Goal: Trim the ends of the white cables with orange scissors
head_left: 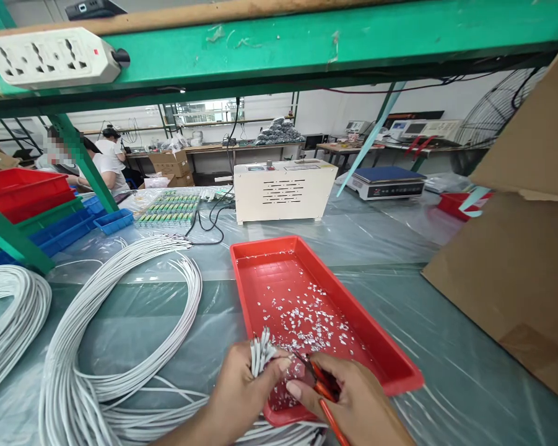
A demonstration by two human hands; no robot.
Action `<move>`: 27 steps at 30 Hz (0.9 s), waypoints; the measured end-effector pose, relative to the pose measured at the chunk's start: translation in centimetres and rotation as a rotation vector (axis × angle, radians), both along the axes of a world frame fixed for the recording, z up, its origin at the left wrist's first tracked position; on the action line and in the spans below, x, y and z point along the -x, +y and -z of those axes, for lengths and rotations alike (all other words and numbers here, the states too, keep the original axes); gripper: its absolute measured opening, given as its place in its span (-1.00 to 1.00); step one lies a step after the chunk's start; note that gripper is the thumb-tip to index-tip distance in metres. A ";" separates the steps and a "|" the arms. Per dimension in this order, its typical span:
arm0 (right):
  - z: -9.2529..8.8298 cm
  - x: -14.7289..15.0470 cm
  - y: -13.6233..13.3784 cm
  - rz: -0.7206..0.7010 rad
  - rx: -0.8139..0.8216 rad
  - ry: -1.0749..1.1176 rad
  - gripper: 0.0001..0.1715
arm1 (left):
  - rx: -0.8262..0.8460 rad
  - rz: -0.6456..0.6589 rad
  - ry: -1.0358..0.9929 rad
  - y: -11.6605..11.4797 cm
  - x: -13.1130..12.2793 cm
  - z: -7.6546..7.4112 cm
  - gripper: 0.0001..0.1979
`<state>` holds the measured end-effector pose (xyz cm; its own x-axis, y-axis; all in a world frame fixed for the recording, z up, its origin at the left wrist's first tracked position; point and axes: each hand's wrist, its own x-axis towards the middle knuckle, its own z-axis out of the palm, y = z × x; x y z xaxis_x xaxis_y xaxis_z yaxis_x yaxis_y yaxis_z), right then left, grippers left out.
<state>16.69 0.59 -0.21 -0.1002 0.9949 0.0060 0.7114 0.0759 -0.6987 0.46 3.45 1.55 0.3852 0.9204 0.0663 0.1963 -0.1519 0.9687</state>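
My left hand is closed round a bundle of white cables, their ends sticking up above the fingers. In my right hand is a pair of cutters with orange handles; the jaws reach toward my left thumb and the cable ends. What lies exactly between the jaws is too small to make out. Both hands are over the near end of a red tray. Many small white and silvery scraps are scattered on its floor.
Coiled white cables lie to the left. Behind the tray stand a cream metal box and a scale. Cardboard juts in at right. A green beam with a power strip crosses above. People sit at far left.
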 end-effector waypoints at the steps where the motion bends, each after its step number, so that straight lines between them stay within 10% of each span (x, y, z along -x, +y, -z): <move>1: -0.1 -0.1 0.1 0.014 -0.011 0.070 -0.62 | 0.085 0.023 -0.048 0.2 -0.1 0.0 -0.72; 10: 0.1 0.8 0.3 0.145 -0.105 0.683 -0.81 | 0.271 0.168 -0.121 0.5 0.3 0.1 -0.64; 27: 0.4 1.7 0.0 0.174 -0.190 0.702 -0.89 | 0.336 -0.010 -0.178 0.3 -0.4 1.2 -0.80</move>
<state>14.96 0.60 -0.65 0.1494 0.9716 0.1835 0.1159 0.1671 -0.9791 0.88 3.74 0.40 0.3862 0.9057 -0.1749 0.0202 0.1812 0.9832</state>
